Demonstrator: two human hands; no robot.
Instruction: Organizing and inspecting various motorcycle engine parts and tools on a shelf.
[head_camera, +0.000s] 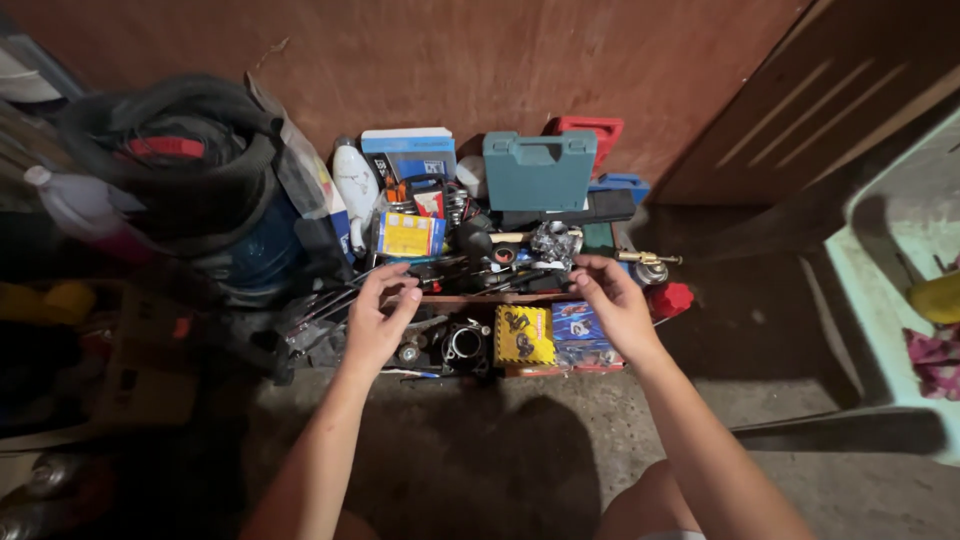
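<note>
Head view looks down on a heap of tools and spare parts piled on the floor (480, 450) against a reddish plywood wall (480, 60). Both hands reach into the heap from six o'clock. The left hand (378, 315) hovers with its fingers loosely curled and a little spread, fingertips over the dark metal rods and wrenches (330, 300) that fan out toward nine o'clock; whether it touches them cannot be told. The right hand (615, 300) has its thumb and forefinger drawn close together at the edge of the clutter, just below a shiny crumpled metal part (550, 240); whether anything is pinched between them cannot be told.

Between the hands, near the front of the heap, lie a dark round engine part with a wide bore (465, 345), a yellow packet (524, 335) and a blue packet (578, 328) side by side. At twelve o'clock from the hands stands a teal plastic tool case (538, 168), with a red case (590, 132) behind it and a blue-and-white box (410, 150) to its left. A white bottle (355, 180) leans at eleven o'clock, beside a yellow-labelled box (410, 235). A stack of black tyres (175, 170) fills ten o'clock. A small red cap (672, 298) sits at three o'clock of the right hand, near a brass-coloured fitting (648, 260).
</note>
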